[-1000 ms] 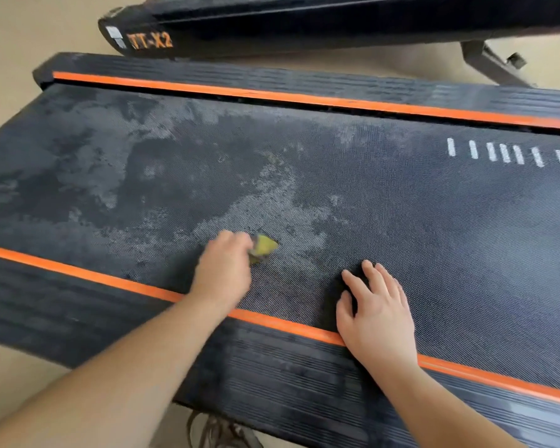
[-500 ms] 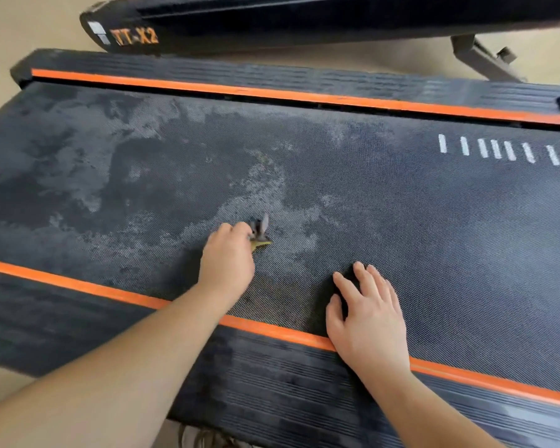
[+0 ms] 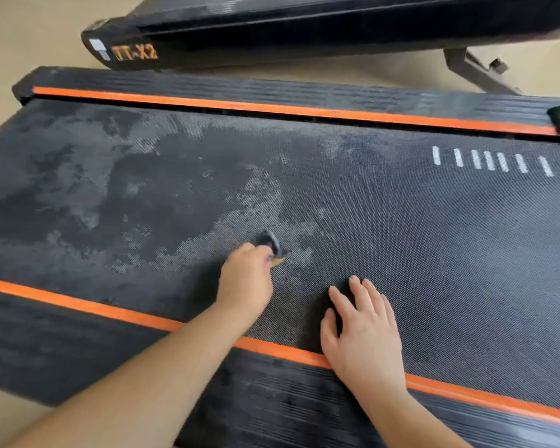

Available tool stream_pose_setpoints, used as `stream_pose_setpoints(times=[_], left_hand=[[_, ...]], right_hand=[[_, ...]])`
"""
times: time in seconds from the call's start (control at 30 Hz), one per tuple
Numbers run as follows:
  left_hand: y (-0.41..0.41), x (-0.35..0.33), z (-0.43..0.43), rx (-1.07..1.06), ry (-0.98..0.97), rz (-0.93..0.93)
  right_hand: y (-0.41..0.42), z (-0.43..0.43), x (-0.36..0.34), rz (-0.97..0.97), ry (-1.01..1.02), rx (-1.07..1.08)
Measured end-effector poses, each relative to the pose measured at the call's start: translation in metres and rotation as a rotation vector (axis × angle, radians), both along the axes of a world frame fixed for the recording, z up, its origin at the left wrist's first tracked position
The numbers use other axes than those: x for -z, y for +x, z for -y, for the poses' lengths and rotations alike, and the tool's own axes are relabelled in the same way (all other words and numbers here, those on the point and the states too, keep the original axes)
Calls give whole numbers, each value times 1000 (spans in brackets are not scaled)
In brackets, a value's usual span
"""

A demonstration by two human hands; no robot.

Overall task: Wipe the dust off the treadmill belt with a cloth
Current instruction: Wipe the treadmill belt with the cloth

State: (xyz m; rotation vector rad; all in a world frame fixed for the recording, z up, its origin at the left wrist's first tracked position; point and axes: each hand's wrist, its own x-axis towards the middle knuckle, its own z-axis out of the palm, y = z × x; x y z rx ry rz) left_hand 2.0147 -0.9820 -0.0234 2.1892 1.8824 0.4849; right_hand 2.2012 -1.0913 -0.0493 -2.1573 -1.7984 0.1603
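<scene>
My left hand [image 3: 244, 279] clenches the cloth [image 3: 272, 248] mid-belt; it has flipped, dark side up, yellow nearly hidden. My right hand [image 3: 362, 334] lies flat, fingers released, on the treadmill belt [image 3: 434, 253]. Grey dust [image 3: 256, 195] remains; wiping far from done.

Treadmill belt [image 3: 401, 240]: matt black, finely dimpled weave that we take for rubber, with a pale grey dusty film mottling its left half. Side rail [image 3: 78, 344]: dull black ribbed plastic. Orange stripe [image 3: 78, 304]: smooth, flat finish. Cloth [image 3: 272, 245]: soft, crumpled, dark; we note a yellow edge. Bracket [image 3: 472, 72]: grey metal. Floor [image 3: 29, 33]: beige, smooth, matt.
</scene>
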Motion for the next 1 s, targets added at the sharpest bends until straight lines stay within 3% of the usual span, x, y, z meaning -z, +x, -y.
stream_pose_setpoints(times=[0.13, 0.3, 0.5, 0.67, 0.83, 1.0], left_hand=[[29, -1, 25, 302, -88, 98], [-8, 2, -18, 11, 16, -24], [22, 3, 30, 462, -26, -109], [-25, -4, -25, 132, 33, -217], [8, -7, 18, 370, -92, -174], [-37, -8, -40, 109, -15, -275]], right_hand=[[1, 0, 0, -6, -3, -1], [1, 1, 0, 1, -17, 7], [-1, 1, 0, 0, -15, -4], [0, -1, -1, 4, -29, -2], [-1, -1, -1, -11, -3, -7], [-1, 0, -1, 2, -7, -1]])
